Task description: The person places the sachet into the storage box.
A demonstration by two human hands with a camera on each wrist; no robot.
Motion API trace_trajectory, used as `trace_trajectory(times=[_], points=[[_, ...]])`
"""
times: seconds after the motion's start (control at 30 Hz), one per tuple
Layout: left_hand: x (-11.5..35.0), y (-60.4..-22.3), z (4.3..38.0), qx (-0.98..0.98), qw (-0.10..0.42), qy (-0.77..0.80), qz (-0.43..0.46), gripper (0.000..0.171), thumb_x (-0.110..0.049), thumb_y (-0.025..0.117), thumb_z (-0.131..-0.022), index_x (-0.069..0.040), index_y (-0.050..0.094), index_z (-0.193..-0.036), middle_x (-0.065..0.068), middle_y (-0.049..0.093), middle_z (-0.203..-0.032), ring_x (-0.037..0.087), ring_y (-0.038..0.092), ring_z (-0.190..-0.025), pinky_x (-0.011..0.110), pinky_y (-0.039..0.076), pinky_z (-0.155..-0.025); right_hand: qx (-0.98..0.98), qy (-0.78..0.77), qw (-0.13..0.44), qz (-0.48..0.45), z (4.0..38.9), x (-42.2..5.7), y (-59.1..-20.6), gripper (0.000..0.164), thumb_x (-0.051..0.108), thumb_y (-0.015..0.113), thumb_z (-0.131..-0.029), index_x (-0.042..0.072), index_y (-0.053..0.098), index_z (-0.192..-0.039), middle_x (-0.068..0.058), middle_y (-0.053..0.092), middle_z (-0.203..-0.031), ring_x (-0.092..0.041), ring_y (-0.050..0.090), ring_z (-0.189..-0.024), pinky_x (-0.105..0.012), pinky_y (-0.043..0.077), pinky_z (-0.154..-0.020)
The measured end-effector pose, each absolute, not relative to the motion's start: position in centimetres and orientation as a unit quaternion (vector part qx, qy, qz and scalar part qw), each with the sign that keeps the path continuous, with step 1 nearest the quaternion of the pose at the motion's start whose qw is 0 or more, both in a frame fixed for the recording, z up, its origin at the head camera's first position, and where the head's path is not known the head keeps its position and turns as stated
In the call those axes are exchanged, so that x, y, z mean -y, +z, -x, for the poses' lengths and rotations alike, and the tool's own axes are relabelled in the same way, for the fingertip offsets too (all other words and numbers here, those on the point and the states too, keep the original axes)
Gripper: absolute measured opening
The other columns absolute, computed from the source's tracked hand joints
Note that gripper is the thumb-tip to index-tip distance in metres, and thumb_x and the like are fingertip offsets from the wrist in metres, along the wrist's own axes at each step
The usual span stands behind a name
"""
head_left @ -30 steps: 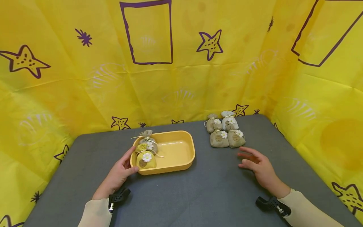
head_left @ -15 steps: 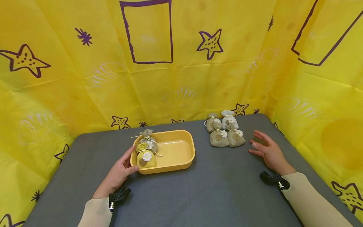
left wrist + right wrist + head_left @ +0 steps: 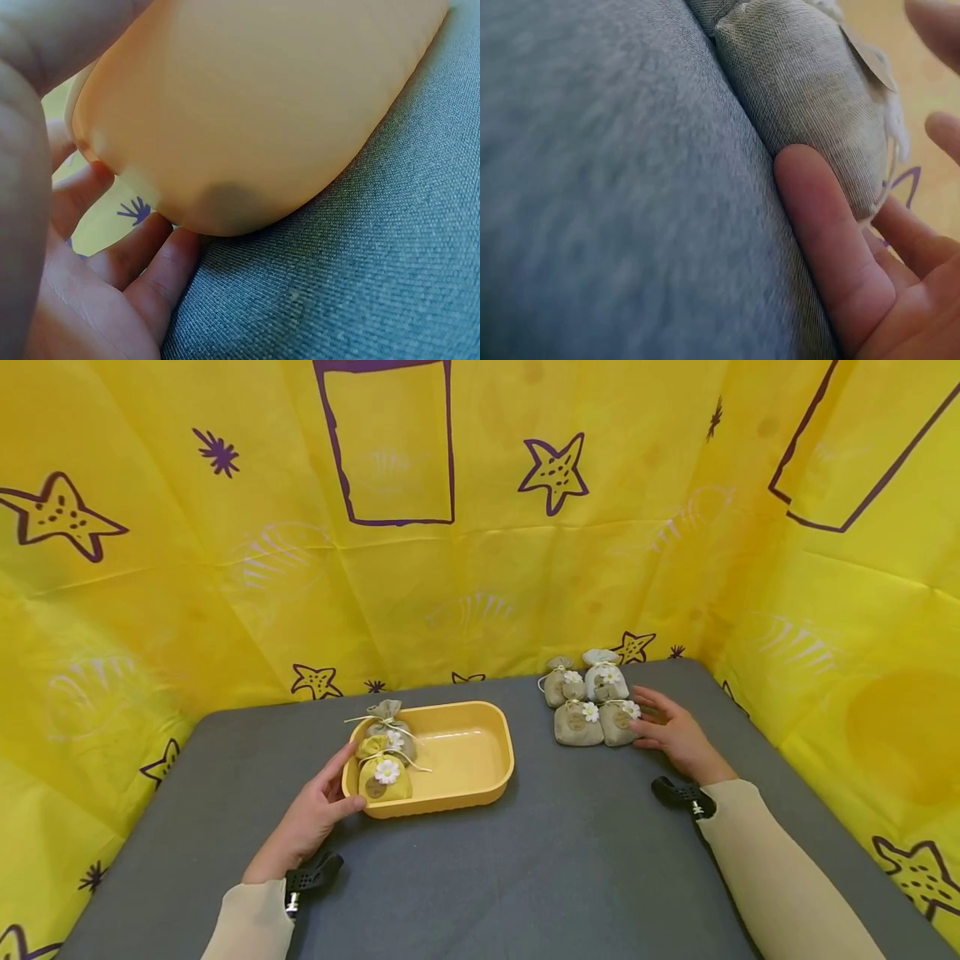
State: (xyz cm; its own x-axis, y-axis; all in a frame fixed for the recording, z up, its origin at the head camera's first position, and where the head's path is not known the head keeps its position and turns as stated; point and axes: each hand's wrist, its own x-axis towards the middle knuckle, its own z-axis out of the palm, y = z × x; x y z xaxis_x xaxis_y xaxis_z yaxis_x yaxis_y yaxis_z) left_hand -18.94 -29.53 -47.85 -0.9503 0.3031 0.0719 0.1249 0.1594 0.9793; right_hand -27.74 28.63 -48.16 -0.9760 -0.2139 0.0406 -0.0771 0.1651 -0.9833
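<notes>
In the head view my left hand [image 3: 311,810] holds the left end of a yellow plastic tray [image 3: 491,789], its thumb at the near corner. Fingertips press the tray's outer wall [image 3: 247,97] in the left wrist view. Inside, at that end, lie a yellow sachet [image 3: 395,787] and a grey one, both tied with cord and trimmed with a white daisy. My right hand [image 3: 675,735] reaches the near right sachet [image 3: 617,732] of a small group. One fingertip touches the side of this beige sachet [image 3: 802,82] at the tabletop, while thumb and other fingers are spread.
Beside that sachet lies another beige one [image 3: 576,731]. Behind them are a brown sachet [image 3: 557,692] and a whitish one [image 3: 600,660]. A grey cloth-covered table [image 3: 495,885] bears everything. Yellow printed curtains [image 3: 480,568] stand along its back and sides.
My right hand first drew away to the right of the sachets, then came back left to touch the near right one. The left hand and tray stay in place.
</notes>
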Motion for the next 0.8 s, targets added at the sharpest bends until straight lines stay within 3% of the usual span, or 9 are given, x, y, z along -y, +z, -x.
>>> trace_trajectory(times=[0.2,0.33,0.57,0.7,0.8], points=[[29.60,-47.88,18.93,-0.754,0.069,0.637,-0.142,0.086,-0.004,0.067,-0.095,-0.014,0.014,-0.161,0.015,0.006,-0.165,0.036,0.012,-0.147,0.016,0.037,-0.100,-0.820,-0.560,0.058,0.109,27.97,-28.27,-48.07,0.060,0.027,0.071,-0.095,0.011,0.049,-0.148,-0.021,0.044,-0.144,-0.024,0.057,-0.107,-0.034,0.056,-0.079],[29.67,-47.91,18.93,-0.755,0.069,0.636,-0.143,0.086,-0.004,0.068,-0.095,-0.013,0.013,-0.161,0.016,0.006,-0.164,0.037,0.012,-0.147,0.016,0.036,-0.100,-0.835,-0.538,0.044,0.106,27.97,-28.21,-48.10,0.052,0.026,0.074,-0.092,0.009,0.056,-0.138,-0.021,0.054,-0.130,-0.026,0.059,-0.092,-0.036,0.057,-0.071],[29.62,-47.89,19.04,-0.756,0.069,0.634,-0.146,0.085,-0.004,0.068,-0.095,-0.012,0.014,-0.161,0.017,0.006,-0.164,0.037,0.012,-0.147,0.015,0.036,-0.100,-0.849,-0.518,0.005,0.102,27.71,-28.16,-48.13,0.042,0.022,0.079,-0.089,0.010,0.059,-0.124,-0.014,0.053,-0.134,-0.024,0.055,-0.081,-0.036,0.052,-0.054],[29.63,-47.86,19.05,-0.754,0.070,0.636,-0.149,0.085,-0.003,0.067,-0.095,-0.012,0.013,-0.161,0.016,0.006,-0.164,0.038,0.011,-0.147,0.015,0.035,-0.100,-0.847,-0.522,-0.011,0.097,27.53,-28.07,-48.15,0.043,0.018,0.081,-0.086,0.009,0.060,-0.121,-0.016,0.058,-0.114,-0.024,0.056,-0.068,-0.037,0.054,-0.054],[29.73,-47.88,19.03,-0.753,0.070,0.637,-0.150,0.086,-0.003,0.067,-0.095,-0.011,0.012,-0.161,0.017,0.006,-0.164,0.039,0.011,-0.147,0.015,0.035,-0.100,-0.850,-0.518,-0.016,0.099,27.54,-28.01,-48.16,0.047,0.019,0.082,-0.085,0.008,0.059,-0.123,-0.017,0.058,-0.108,-0.024,0.058,-0.069,-0.038,0.057,-0.057]])
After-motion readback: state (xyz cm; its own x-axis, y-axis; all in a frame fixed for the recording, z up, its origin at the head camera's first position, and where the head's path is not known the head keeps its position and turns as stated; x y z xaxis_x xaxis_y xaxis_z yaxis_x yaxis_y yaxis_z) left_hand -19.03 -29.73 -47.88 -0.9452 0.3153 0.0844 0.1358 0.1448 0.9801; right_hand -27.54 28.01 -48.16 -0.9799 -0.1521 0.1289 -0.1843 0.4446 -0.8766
